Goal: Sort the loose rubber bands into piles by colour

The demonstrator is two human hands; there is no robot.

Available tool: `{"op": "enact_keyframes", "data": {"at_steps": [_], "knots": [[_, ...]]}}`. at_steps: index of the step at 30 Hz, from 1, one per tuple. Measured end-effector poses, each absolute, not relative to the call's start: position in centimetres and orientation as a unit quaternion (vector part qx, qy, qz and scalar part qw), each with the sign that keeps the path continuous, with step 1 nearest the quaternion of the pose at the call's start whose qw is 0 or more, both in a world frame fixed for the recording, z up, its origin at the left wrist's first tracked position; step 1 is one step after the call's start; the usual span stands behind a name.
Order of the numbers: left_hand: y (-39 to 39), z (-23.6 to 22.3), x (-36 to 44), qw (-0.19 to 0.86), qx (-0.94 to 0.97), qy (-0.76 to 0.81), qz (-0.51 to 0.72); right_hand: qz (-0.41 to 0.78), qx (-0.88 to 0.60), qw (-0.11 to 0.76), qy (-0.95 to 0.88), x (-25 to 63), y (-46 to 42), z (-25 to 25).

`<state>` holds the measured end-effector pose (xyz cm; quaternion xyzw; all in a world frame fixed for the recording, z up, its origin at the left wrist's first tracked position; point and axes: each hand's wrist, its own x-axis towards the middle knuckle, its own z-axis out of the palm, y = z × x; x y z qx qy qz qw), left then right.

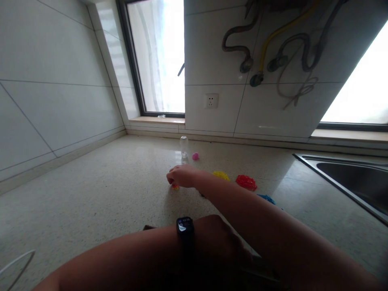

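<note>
My right hand [183, 176] reaches across to the left, its fingers closed and pointing down at the countertop. Small red and yellow bits [175, 187] show right under the fingertips; whether they are gripped or only touched is hidden. Nearer to me, my left hand [220, 238] lies below the right forearm, in deep shadow, so its fingers cannot be made out. To the right of my right forearm are a yellow heap [221, 175], a red heap [246, 182] of thin strands and a partly covered blue heap [266, 199]. Beyond my right hand stands a clear bottle [184, 147] beside a small pink object [195, 156].
A speckled countertop [115, 190] runs to a tiled wall with a socket [211, 101]. A metal sink [348, 178] is set in at the right. A white cable [22, 258] lies at lower left. Hoses [263, 44] hang on the wall above.
</note>
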<state>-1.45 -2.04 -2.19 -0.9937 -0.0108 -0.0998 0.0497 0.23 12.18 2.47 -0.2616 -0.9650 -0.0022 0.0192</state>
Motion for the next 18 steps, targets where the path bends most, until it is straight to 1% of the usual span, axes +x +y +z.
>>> {"op": "enact_keyframes", "data": {"at_steps": [3,8,13,18], "knots": [[-2.1,-2.3,-1.6,0.026,-0.992,0.000,-0.124,0.032,-0.262,0.052,-0.963,1.1,12.0,2.7],[-2.0,-2.4,-1.8,0.021,-0.988,0.011,-0.151,0.123,-0.263,0.142,-0.946,4.0,11.3,3.5],[-2.1,-2.2,-1.8,0.028,-0.989,0.006,-0.144,0.205,-0.311,0.255,-0.892,8.9,9.2,4.6],[-2.2,-2.0,-1.6,0.037,-0.989,0.005,-0.141,0.223,-0.368,0.374,-0.821,14.7,6.5,4.9]]}}
